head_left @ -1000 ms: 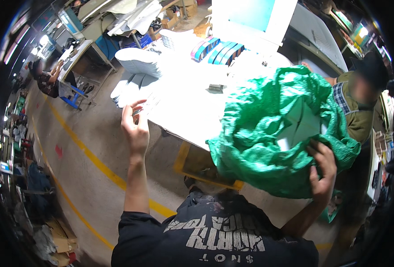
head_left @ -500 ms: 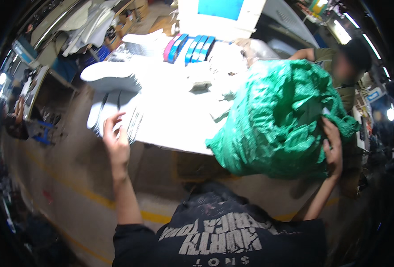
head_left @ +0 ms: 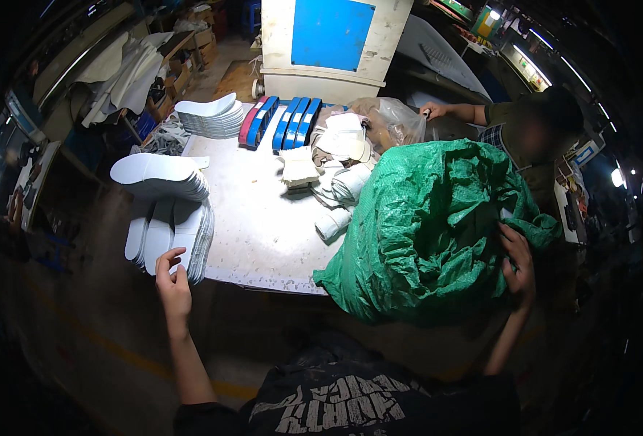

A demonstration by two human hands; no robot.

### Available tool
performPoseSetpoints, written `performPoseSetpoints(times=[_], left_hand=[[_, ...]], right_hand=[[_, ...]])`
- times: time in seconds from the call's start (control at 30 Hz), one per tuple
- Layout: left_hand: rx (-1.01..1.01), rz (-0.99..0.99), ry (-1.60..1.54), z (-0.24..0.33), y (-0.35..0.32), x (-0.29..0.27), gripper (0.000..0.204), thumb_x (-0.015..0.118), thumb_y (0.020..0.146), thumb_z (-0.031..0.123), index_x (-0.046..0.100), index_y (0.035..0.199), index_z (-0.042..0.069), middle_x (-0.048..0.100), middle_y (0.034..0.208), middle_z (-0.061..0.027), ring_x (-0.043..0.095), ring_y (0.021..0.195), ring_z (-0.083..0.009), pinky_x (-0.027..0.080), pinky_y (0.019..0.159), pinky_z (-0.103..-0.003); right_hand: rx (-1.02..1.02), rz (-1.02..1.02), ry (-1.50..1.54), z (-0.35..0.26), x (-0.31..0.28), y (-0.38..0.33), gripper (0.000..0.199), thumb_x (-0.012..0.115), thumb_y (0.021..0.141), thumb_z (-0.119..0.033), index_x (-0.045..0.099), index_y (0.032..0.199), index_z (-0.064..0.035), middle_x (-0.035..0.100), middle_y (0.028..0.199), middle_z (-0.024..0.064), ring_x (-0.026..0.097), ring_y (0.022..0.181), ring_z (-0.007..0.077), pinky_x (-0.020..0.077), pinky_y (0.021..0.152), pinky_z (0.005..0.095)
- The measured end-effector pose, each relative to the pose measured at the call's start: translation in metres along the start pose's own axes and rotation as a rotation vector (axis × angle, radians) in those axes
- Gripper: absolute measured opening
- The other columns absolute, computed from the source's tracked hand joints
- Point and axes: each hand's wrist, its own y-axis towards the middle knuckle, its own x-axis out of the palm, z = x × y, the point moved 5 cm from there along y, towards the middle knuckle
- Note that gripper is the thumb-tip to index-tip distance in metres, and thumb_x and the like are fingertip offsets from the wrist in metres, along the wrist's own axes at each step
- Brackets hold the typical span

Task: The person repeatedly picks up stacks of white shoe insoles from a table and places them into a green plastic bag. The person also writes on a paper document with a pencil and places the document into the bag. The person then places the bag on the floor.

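Note:
A large green woven sack bulges over the right front of the white table, its crumpled mouth facing up. My right hand grips the sack's right side near the mouth, thumb apart from the fingers and green folds between them. A small white piece pokes out by its fingertips; most of it is hidden. At the table's left front corner stand stacks of white insole-shaped sheets, with another stack lying across behind them. My left hand is beside the front stacks, fingers loosely bent and apart, holding nothing.
On the white table are rolled pale cloth pieces, several blue and red strapped bundles and another white stack. A white cabinet with a blue panel stands behind. At the right, a co-worker's hand holds a clear bag.
The view has tilted up, so the table sits lower, and the glare on it has dimmed. Both hands keep nearly the same places beside the stacks and on the sack.

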Motion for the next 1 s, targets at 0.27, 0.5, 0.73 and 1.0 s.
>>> performPoseSetpoints(times=[0.27, 0.5, 0.73, 1.0], left_hand=[[0.218, -0.035, 0.175, 0.072, 0.027, 0.047, 0.03, 0.054, 0.089, -0.004, 0.068, 0.115, 0.004, 0.063, 0.119, -0.0119, 0.061, 0.111, -0.0269, 0.049, 0.095, -0.039], [0.455, -0.008, 0.596, 0.114, 0.072, 0.03, 0.031, 0.064, 0.088, -0.004, 0.067, 0.118, 0.004, 0.06, 0.125, -0.0129, 0.053, 0.126, -0.0338, 0.042, 0.109, -0.045], [0.472, -0.113, 0.777, 0.104, 0.129, -0.018, 0.074, 0.072, 0.081, -0.005, 0.05, 0.15, 0.011, 0.045, 0.155, -0.0172, 0.034, 0.149, -0.0408, 0.033, 0.122, -0.047], [0.418, -0.307, 0.956, 0.046, 0.203, -0.038, 0.118, 0.09, 0.071, 0.009, 0.023, 0.167, 0.02, 0.034, 0.168, -0.0104, 0.029, 0.155, -0.0371, 0.026, 0.125, -0.053]], right_hand=[[0.035, 0.025, 0.016, 0.006, 0.0, -0.002, 0.053, 0.054, 0.084, -0.028, 0.066, 0.124, 0.0045, 0.061, 0.145, 0.018, 0.052, 0.138, 0.0382, 0.0359, 0.117, 0.0477], [0.045, 0.029, 0.016, -0.004, -0.005, 0.002, 0.049, 0.057, 0.082, -0.02, 0.068, 0.123, 0.0038, 0.063, 0.142, 0.0182, 0.055, 0.136, 0.0386, 0.0385, 0.116, 0.0473], [0.113, 0.285, -0.135, -0.086, -0.024, -0.007, 0.036, 0.057, 0.093, -0.015, 0.069, 0.122, 0.0025, 0.067, 0.129, 0.0161, 0.061, 0.124, 0.0354, 0.0447, 0.109, 0.0453], [0.174, 0.238, -0.309, -0.206, 0.041, 0.009, 0.067, 0.044, 0.104, -0.06, 0.072, 0.119, -0.0004, 0.065, 0.131, 0.0162, 0.056, 0.128, 0.0384, 0.0439, 0.109, 0.0521]])
